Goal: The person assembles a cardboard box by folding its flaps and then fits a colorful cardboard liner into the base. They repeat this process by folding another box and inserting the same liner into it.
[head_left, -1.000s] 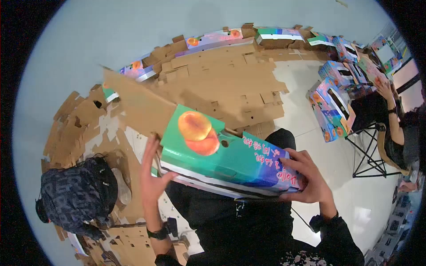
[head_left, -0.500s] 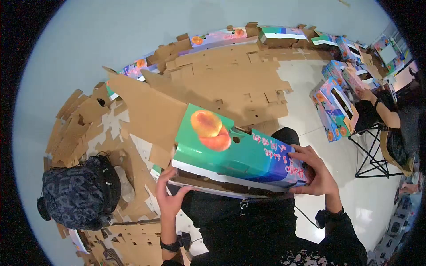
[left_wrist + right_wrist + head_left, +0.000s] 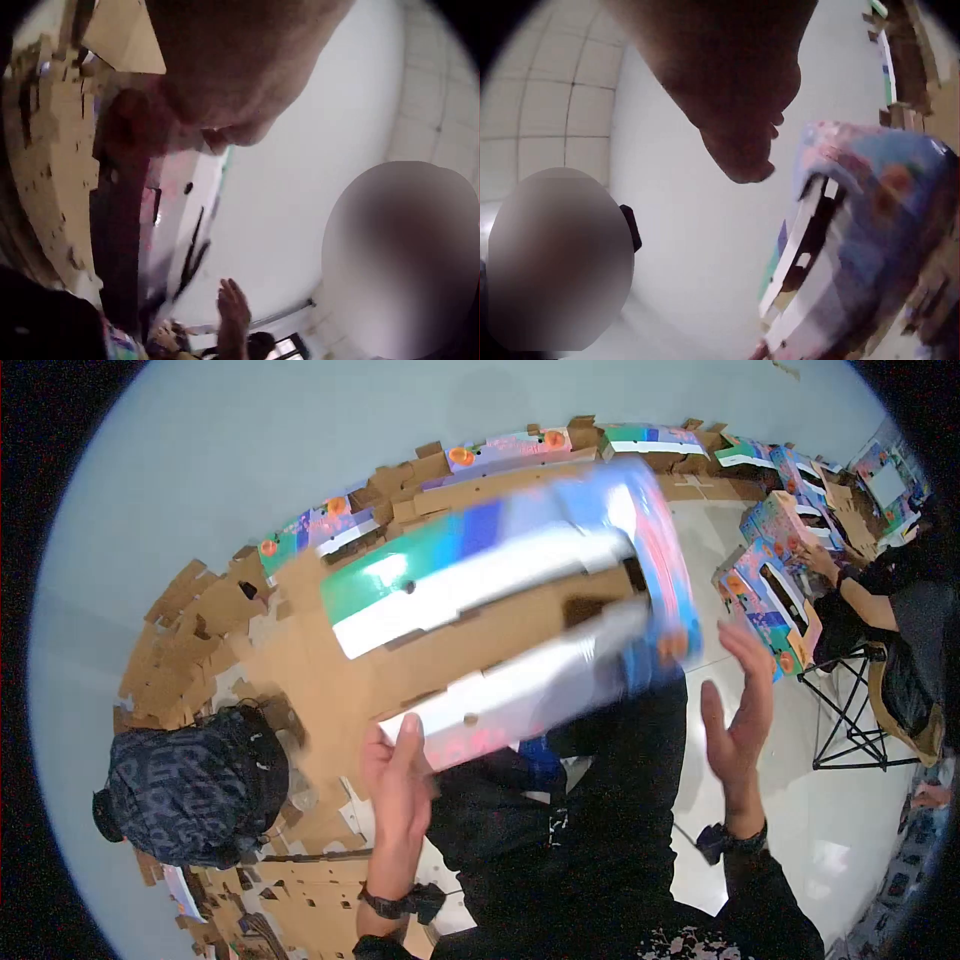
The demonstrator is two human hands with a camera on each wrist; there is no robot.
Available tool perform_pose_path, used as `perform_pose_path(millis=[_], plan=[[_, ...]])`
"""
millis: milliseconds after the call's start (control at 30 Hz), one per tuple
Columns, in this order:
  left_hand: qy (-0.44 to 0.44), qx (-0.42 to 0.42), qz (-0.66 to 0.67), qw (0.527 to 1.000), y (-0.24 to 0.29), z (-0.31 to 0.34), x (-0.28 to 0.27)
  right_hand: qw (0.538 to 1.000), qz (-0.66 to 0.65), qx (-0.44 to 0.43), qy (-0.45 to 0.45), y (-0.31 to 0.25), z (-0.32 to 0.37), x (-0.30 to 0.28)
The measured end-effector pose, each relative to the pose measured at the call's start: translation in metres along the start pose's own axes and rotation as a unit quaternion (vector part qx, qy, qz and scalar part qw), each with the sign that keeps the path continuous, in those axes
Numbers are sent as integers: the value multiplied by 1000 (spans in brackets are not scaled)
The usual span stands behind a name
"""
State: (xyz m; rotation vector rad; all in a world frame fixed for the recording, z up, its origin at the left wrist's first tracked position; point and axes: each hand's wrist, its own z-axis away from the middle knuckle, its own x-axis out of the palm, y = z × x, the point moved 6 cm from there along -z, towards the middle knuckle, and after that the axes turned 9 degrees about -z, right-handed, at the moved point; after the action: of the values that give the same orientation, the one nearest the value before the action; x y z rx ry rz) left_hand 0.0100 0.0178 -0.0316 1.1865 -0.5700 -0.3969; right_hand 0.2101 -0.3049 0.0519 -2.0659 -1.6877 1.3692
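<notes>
A long printed carton (image 3: 470, 525) in green, blue and pink is tilted in front of the person's body in the head view, blurred. Its upper side shows a long gap between two white flaps (image 3: 530, 685), with brown cardboard inside. My left hand (image 3: 400, 785) grips its near left corner, thumb on the white flap. Off the carton's right end, my right hand (image 3: 742, 725) is raised with fingers extended, touching nothing. The right wrist view shows the carton's patterned end (image 3: 889, 195) beside the right hand (image 3: 735, 105). Dark and close, the left hand (image 3: 232, 67) fills the top of the left wrist view.
A dark backpack (image 3: 195, 790) sits on flattened cardboard at the left. Printed cartons (image 3: 510, 450) line the wall at the back. On the right, another person (image 3: 890, 610) handles stacked cartons (image 3: 770, 600) beside a folding chair (image 3: 860, 720).
The carton has swung up and turned, so its gap between white flaps now faces the head camera. My right hand has let go of the right end; the left hand keeps its grip.
</notes>
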Motion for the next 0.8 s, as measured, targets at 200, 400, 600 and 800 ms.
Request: perform_pose_path(millis=[200, 400, 600, 800], plan=[[-57, -55, 110, 991, -19, 4, 58, 943, -235, 168, -163, 7, 53, 63], [14, -136, 184, 974, -88, 9, 79, 843, -386, 273, -256, 3, 92, 94], [-75, -141, -22, 987, -187, 11, 84, 867, -272, 342, -239, 50, 125, 104], [-327, 32, -342, 881, -171, 49, 81, 868, -83, 441, -211, 120, 206, 89]])
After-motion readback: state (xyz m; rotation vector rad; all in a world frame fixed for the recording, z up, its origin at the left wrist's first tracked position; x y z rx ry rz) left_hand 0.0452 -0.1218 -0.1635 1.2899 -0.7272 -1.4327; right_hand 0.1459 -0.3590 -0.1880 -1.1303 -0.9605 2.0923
